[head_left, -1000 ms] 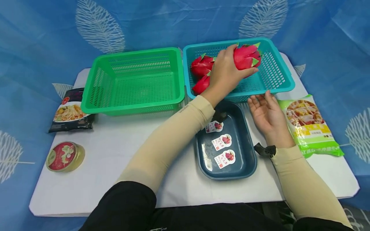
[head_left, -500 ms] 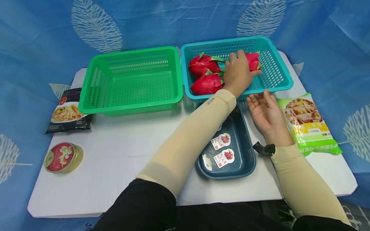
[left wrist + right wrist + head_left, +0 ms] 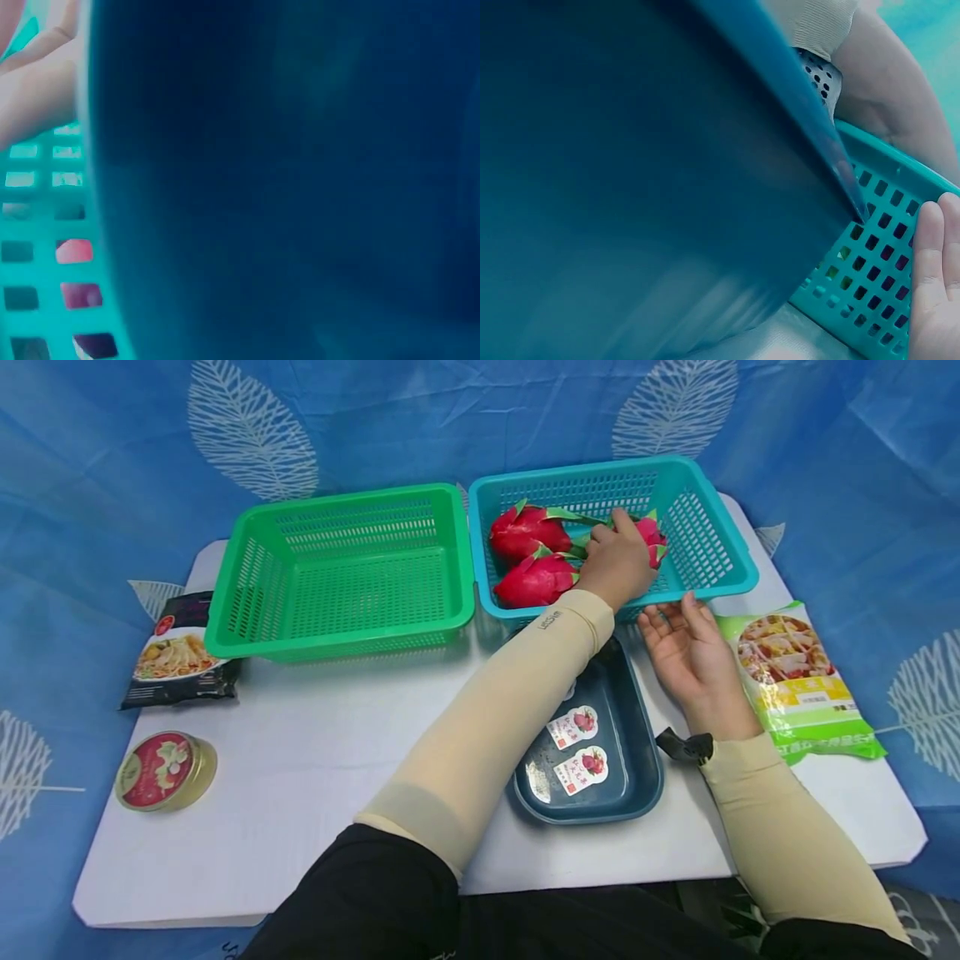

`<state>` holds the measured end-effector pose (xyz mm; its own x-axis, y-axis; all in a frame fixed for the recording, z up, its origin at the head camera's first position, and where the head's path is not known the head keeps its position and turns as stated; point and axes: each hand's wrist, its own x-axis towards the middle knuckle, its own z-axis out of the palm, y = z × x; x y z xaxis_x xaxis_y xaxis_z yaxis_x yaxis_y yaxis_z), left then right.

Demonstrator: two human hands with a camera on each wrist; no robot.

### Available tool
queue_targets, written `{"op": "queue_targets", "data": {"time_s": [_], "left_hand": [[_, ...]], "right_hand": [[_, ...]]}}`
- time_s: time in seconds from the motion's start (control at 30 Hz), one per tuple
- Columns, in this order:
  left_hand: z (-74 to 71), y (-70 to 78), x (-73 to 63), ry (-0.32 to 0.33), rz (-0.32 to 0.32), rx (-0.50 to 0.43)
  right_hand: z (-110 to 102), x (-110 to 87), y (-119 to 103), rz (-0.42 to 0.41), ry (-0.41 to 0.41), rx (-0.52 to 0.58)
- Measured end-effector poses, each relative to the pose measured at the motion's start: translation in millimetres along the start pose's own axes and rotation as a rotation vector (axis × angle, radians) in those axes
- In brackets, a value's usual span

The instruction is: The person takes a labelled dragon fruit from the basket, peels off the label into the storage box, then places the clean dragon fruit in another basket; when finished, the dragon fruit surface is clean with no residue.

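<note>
In the head view a blue basket (image 3: 701, 539) holds red dragon fruits with green scale tips. My left hand (image 3: 617, 564) is inside it, gripping the dragon fruit (image 3: 651, 537) furthest right; its thumb is hidden. Two more fruits, a rear dragon fruit (image 3: 528, 533) and a front dragon fruit (image 3: 536, 580), lie left of the hand. My right hand (image 3: 697, 664) rests palm up at the basket's front side, fingers loosely bent, fingertips by the rim. In the right wrist view its fingers (image 3: 928, 262) lie against the basket wall (image 3: 885, 255).
A dark blue tray (image 3: 637, 789) with dragon fruit stickers stands below my left forearm and fills much of both wrist views. Left of the basket is a green basket (image 3: 341, 639). A black noodle packet (image 3: 176, 652), a round tin (image 3: 165, 771) and a green food bag (image 3: 802, 681) lie around.
My left hand has moved right and lowered the dragon fruit into the blue basket, then shifted slightly left with it. My right hand has stayed in place.
</note>
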<state>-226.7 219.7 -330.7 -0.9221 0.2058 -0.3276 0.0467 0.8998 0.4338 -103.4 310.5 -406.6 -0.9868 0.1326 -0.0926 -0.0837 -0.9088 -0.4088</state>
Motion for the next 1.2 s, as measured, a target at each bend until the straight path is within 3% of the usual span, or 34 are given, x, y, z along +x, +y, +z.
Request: {"op": "queue_targets", "data": {"time_s": [0.1,0.23,0.47,0.63,0.77,0.87,0.97,1.03,1.2], "left_hand": [[-0.7,0.6,1.0,-0.009,0.002,-0.021],[-0.2,-1.2,-0.2,0.033,0.047,0.005],[-4.4,-18.3,-8.3,0.202,0.261,0.086],[-23.3,-43.6,-27.2,0.259,0.415,0.114],[-46.1,-77.6,-51.7,0.426,0.667,0.059],[-58.4,-112.6,-72.4,0.578,0.878,-0.046],[-62.1,-153.1,-89.6,0.673,1.013,-0.129],[-61.3,-181.7,-97.7,0.714,1.037,-0.137],[-60.0,-246.0,-117.4,0.743,0.972,-0.082]], "right_hand": [[0.5,0.8,-0.3,-0.003,0.0,-0.009],[0.2,1.0,-0.9,0.002,-0.006,-0.011],[-0.8,3.7,-0.6,0.017,-0.038,0.014],[-0.9,5.3,0.6,0.029,-0.036,-0.014],[-0.1,6.7,0.7,0.027,-0.033,-0.044],[1.0,7.5,-0.2,0.014,-0.028,-0.066],[1.0,5.7,-2.5,0.006,-0.009,-0.07],[0.9,3.6,-4.6,0.004,0.012,-0.068],[1.3,-4.5,-12.8,-0.004,0.07,-0.11]]}}
